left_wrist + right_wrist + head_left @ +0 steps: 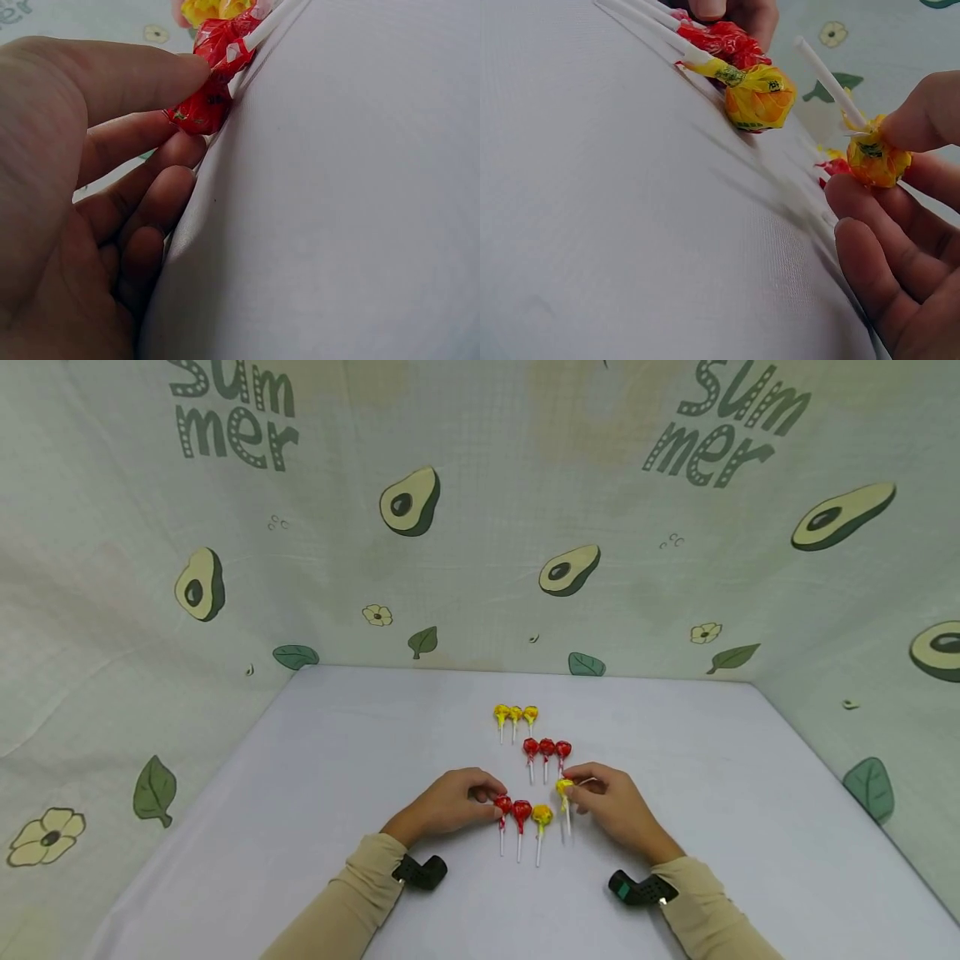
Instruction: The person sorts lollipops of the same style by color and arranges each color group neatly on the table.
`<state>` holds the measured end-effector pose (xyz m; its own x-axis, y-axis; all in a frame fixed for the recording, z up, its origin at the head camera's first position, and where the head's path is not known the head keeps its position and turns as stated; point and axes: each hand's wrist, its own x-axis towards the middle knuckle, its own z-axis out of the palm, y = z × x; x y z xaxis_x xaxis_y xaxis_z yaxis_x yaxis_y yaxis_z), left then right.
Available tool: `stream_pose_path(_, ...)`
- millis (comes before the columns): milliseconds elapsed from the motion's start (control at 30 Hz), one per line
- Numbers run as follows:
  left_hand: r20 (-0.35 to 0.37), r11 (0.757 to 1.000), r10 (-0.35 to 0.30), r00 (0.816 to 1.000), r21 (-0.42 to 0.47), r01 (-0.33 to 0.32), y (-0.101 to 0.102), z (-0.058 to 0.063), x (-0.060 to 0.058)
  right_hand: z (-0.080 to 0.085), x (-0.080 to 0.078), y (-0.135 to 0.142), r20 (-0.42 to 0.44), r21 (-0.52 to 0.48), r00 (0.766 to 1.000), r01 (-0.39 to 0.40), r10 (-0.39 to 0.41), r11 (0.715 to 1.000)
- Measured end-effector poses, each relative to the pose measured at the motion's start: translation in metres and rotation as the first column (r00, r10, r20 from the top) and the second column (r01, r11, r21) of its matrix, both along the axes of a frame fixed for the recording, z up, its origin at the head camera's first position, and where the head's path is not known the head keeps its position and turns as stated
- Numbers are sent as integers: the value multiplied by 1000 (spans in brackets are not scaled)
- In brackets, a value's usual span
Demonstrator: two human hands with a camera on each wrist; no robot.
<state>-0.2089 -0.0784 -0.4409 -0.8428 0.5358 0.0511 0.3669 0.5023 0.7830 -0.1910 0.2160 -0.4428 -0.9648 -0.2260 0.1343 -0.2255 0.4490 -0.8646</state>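
Nearest me on the white table lie a red lollipop [502,805], a second red lollipop [521,812] and a yellow lollipop [542,815], side by side with sticks toward me. My left hand [453,803] pinches the leftmost red one by its wrapped head; the left wrist view shows thumb and forefinger on the red wrapper [201,111]. To the right of this row, my right hand [617,807] holds another yellow lollipop [877,159] between thumb and fingers. In the right wrist view it is lifted off the cloth, its stick free.
Farther back lies a row of red lollipops [547,747], its right end close to my right fingers. Behind it is a row of yellow lollipops [515,713]. A printed curtain [480,610] hangs along the far edge and sides of the white table [360,727].
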Motion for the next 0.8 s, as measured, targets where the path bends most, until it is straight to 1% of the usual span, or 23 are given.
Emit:
stream_pose_path(200, -3, 1000, 0, 1000, 0, 0, 0, -1, 0, 0, -2, 1, 37, -82, 999, 16, -13, 997)
stream_pose_path(367, -3, 1000, 2, 1000, -3, -2, 0, -1, 0, -1, -4, 1, 32, -132, 999, 31, -27, 991)
stream_pose_path(567, -3, 1000, 12, 1000, 1, -12, 0, -1, 1, -1, -6, 2, 5, -121, 999, 44, -43, 992)
stream_pose_path(800, -6, 1000, 8, 1000, -6, -8, 0, -2, 1, 3, -4, 4, 7, -123, 997, 80, -80, 989)
